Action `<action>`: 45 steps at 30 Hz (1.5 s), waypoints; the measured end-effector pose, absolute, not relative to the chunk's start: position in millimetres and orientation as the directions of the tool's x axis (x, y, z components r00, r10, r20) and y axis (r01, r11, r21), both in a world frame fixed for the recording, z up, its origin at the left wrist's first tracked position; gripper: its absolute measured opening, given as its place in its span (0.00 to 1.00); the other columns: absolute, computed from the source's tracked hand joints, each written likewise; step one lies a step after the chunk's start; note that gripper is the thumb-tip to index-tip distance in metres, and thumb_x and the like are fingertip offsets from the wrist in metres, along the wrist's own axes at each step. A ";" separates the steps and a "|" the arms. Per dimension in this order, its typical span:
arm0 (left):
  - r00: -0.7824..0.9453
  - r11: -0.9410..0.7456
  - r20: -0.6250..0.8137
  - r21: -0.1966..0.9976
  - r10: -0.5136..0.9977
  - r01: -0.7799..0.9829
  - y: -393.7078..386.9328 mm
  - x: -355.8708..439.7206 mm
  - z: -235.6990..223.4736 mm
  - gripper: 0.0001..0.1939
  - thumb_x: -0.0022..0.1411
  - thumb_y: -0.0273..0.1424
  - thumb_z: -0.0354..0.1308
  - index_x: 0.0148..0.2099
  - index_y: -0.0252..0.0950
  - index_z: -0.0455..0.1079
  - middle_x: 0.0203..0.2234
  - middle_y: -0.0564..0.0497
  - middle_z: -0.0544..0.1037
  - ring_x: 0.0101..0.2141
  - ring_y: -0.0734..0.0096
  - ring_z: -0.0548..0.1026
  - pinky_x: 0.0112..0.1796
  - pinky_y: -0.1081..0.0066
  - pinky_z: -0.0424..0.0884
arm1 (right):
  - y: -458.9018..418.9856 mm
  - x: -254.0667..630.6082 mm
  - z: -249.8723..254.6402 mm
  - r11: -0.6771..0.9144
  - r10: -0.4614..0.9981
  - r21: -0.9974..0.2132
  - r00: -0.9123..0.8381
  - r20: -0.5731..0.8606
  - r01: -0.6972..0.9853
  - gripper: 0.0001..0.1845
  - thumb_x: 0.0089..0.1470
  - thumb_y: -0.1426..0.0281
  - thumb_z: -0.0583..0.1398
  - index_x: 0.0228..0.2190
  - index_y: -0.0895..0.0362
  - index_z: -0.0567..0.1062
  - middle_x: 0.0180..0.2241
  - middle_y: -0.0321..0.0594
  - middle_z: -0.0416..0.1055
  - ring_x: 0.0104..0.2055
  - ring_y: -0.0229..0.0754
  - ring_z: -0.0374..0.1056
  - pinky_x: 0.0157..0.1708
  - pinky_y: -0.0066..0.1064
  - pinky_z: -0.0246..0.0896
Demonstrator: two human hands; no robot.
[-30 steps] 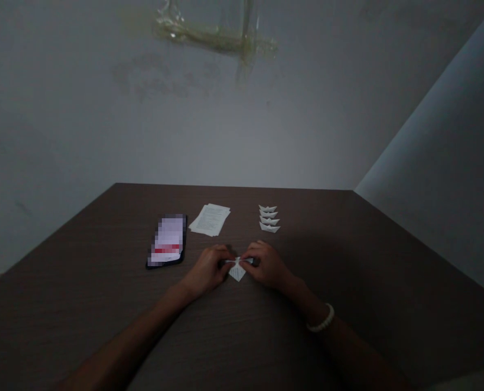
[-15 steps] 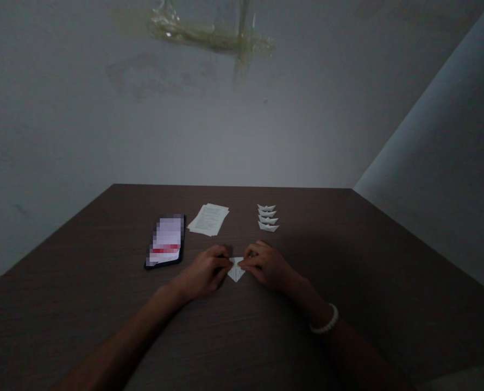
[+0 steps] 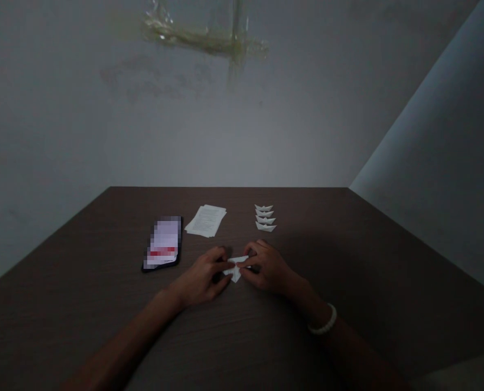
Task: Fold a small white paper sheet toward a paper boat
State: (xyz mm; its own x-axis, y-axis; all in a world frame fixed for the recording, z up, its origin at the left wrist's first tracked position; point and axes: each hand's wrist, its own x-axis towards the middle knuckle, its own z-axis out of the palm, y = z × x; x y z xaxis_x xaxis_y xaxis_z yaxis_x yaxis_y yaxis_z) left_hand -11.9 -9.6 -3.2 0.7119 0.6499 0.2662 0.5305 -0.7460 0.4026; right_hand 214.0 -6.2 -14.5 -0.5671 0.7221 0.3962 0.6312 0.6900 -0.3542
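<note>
A small folded piece of printed white paper (image 3: 236, 274) lies between my hands, low over the table, its lower end coming to a point. My left hand (image 3: 207, 274) grips its left side, the thumb below and the fingers above. On the right side, my right hand (image 3: 266, 266) pinches the paper, with a pale beaded bracelet (image 3: 324, 321) round that wrist. Fingers cover both side edges of the paper. Beyond my right hand stand several small white paper boats (image 3: 265, 228) in a row, one behind another.
A stack of printed paper sheets (image 3: 206, 220) lies beyond my left hand. To its left is a phone (image 3: 162, 243) with a lit, blurred screen. The brown wooden table (image 3: 225, 347) reaches to a grey wall (image 3: 225, 136) with tape high on it.
The folded paper has gone from a neat downward-pointing triangle to a wider shape with its upper corners pulled outward. My fingers have shifted on it. The whole view has moved slightly.
</note>
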 end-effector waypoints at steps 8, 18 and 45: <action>0.740 -0.753 0.223 0.395 0.635 0.527 -20.1 -0.7 1.4 0.13 0.63 0.29 0.52 0.49 0.35 0.70 0.39 0.45 0.67 0.42 0.60 0.68 0.42 0.64 0.68 | -4.2 208.5 -17.3 0.589 0.798 -0.416 -0.418 0.434 0.693 0.05 0.52 0.68 0.64 0.26 0.53 0.80 0.35 0.40 0.69 0.38 0.42 0.62 0.41 0.35 0.59; 0.745 -0.763 0.226 0.368 0.628 0.531 -19.8 0.9 -0.2 0.10 0.63 0.28 0.50 0.45 0.32 0.69 0.39 0.44 0.67 0.41 0.61 0.68 0.43 0.62 0.68 | -1.3 201.0 -21.7 0.469 0.870 -0.510 -0.277 0.408 0.721 0.03 0.47 0.70 0.67 0.23 0.53 0.80 0.32 0.38 0.70 0.36 0.41 0.63 0.38 0.33 0.57; 0.767 -0.791 0.228 0.310 0.600 0.527 -18.9 -1.5 -2.5 0.11 0.65 0.28 0.49 0.45 0.32 0.69 0.41 0.42 0.68 0.44 0.59 0.68 0.45 0.62 0.69 | 7.0 220.8 -29.6 0.437 0.873 -0.538 -0.197 0.445 0.721 0.03 0.48 0.75 0.66 0.25 0.56 0.79 0.31 0.39 0.73 0.35 0.40 0.67 0.39 0.33 0.59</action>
